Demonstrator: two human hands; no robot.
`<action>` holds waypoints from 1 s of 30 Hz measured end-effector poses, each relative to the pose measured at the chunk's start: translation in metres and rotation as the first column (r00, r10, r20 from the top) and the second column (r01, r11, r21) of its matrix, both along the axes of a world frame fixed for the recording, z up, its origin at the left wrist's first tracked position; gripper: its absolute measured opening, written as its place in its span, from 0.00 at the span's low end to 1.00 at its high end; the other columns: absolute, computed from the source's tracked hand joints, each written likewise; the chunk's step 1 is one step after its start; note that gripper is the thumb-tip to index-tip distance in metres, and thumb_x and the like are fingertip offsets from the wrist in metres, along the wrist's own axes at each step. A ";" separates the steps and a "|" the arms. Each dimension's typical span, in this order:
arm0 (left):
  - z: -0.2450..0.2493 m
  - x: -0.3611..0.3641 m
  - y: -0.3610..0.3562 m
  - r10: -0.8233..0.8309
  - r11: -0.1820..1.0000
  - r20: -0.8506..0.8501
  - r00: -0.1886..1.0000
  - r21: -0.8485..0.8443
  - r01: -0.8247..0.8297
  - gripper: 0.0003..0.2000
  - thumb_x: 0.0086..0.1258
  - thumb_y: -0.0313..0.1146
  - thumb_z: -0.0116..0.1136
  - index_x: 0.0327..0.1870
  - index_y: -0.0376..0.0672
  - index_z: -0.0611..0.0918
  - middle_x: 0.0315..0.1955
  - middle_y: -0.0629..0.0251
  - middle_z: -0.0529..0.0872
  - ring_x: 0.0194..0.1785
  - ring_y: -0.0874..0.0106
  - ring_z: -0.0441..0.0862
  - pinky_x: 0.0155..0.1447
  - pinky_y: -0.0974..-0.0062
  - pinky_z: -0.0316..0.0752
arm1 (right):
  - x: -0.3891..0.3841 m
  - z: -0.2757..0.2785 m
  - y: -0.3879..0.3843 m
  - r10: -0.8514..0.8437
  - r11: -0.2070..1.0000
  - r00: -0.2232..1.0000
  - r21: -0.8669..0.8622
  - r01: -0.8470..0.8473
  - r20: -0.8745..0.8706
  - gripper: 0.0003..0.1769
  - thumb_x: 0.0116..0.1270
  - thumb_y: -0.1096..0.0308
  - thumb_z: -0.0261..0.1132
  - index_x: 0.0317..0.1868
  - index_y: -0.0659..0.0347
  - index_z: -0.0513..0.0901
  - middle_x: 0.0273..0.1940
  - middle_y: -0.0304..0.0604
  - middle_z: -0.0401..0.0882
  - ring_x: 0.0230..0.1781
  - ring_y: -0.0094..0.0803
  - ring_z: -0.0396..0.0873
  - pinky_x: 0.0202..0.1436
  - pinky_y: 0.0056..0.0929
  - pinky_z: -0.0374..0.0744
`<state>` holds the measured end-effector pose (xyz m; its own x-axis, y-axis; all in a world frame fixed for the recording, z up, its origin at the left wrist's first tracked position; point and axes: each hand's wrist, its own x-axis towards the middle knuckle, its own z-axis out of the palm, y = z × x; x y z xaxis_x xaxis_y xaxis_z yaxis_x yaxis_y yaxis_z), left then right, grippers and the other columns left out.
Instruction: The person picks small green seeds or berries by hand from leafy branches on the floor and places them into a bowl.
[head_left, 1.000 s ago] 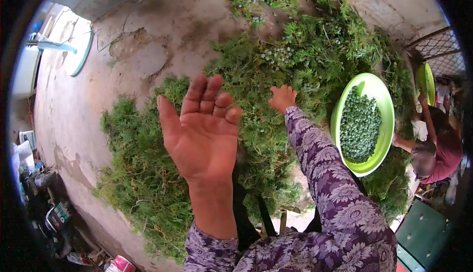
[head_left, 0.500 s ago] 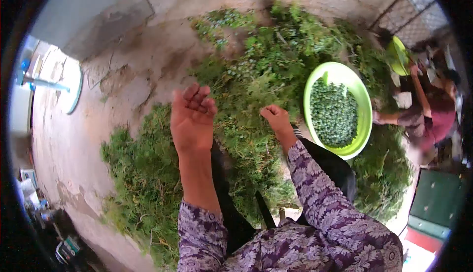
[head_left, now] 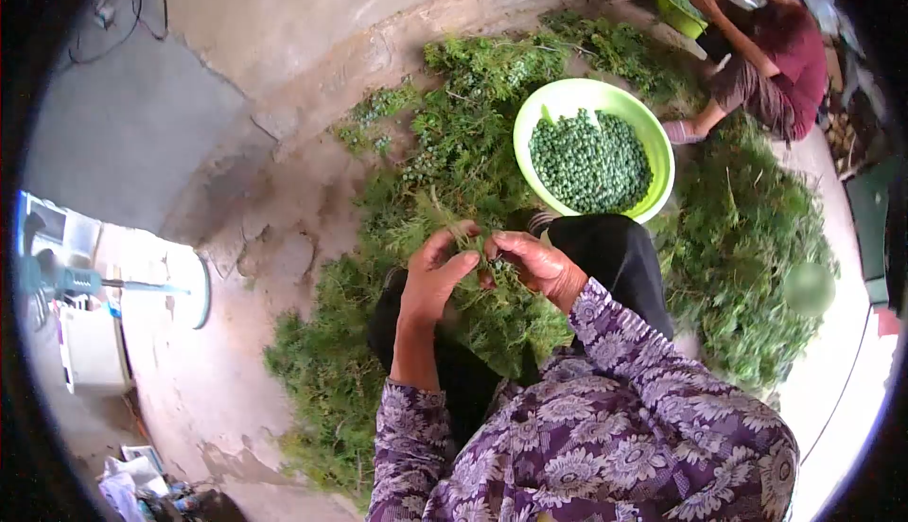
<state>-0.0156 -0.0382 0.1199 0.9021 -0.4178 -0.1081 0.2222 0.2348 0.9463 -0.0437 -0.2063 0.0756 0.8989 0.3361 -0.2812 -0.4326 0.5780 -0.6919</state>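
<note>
My left hand point(head_left: 433, 281) is closed in a pinch on a thin green sprig point(head_left: 441, 208) above my lap. Close beside it, my right hand point(head_left: 537, 265) has its fingers curled together, thumb and fingertips at the sprig's lower part; what exactly they grip is hidden. Heaps of cut leafy branches point(head_left: 331, 361) lie around my legs, some bearing small pale green berries. Just beyond my right knee stands a lime-green basin point(head_left: 567, 94), holding many round green berries point(head_left: 591, 163).
At upper right a seated person point(head_left: 790, 59) in a dark red top reaches to a smaller green basin point(head_left: 673, 21). A fan point(head_left: 71, 281) stands at the left on the concrete floor point(head_left: 203, 399). A wall point(head_left: 378, 2) runs along the back.
My hands have come together from apart. The left hand, raised and empty before, now holds a sprig. The view has shifted, so the large basin appears farther left and higher.
</note>
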 end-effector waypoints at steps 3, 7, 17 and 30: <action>0.007 -0.016 -0.003 -0.021 0.991 0.091 0.996 0.134 0.009 0.12 0.59 0.26 0.57 0.44 0.35 0.77 0.33 0.68 0.80 0.36 0.80 0.75 0.44 0.81 0.69 | -0.018 0.019 -0.006 0.020 0.996 0.996 0.082 -0.027 0.085 0.17 0.61 0.53 0.58 0.34 0.60 0.77 0.31 0.35 0.76 0.30 0.23 0.74 0.34 0.22 0.74; 0.016 -0.038 -0.009 0.074 0.994 0.108 0.991 0.068 -0.081 0.07 0.58 0.26 0.57 0.37 0.35 0.79 0.30 0.69 0.80 0.34 0.80 0.74 0.41 0.82 0.68 | -0.042 0.040 -0.021 0.064 0.991 0.992 0.114 -0.076 0.110 0.20 0.60 0.53 0.59 0.36 0.64 0.76 0.33 0.40 0.76 0.30 0.34 0.76 0.35 0.30 0.76; 0.046 -0.072 -0.004 0.225 0.962 0.111 0.968 -0.184 -0.202 0.04 0.58 0.24 0.56 0.33 0.35 0.79 0.30 0.65 0.81 0.33 0.75 0.76 0.40 0.76 0.70 | -0.074 0.050 -0.044 0.051 0.994 0.951 0.081 -0.079 0.305 0.20 0.62 0.59 0.59 0.50 0.65 0.74 0.38 0.39 0.78 0.36 0.25 0.76 0.38 0.21 0.74; 0.057 -0.093 -0.022 0.277 0.957 0.221 0.935 0.026 -0.290 0.02 0.57 0.24 0.59 0.27 0.38 0.78 0.25 0.68 0.78 0.30 0.77 0.74 0.37 0.76 0.71 | -0.096 0.083 -0.048 0.132 0.876 0.699 -0.412 0.250 0.703 0.13 0.53 0.74 0.65 0.41 0.65 0.78 0.35 0.36 0.78 0.36 0.20 0.74 0.42 0.20 0.73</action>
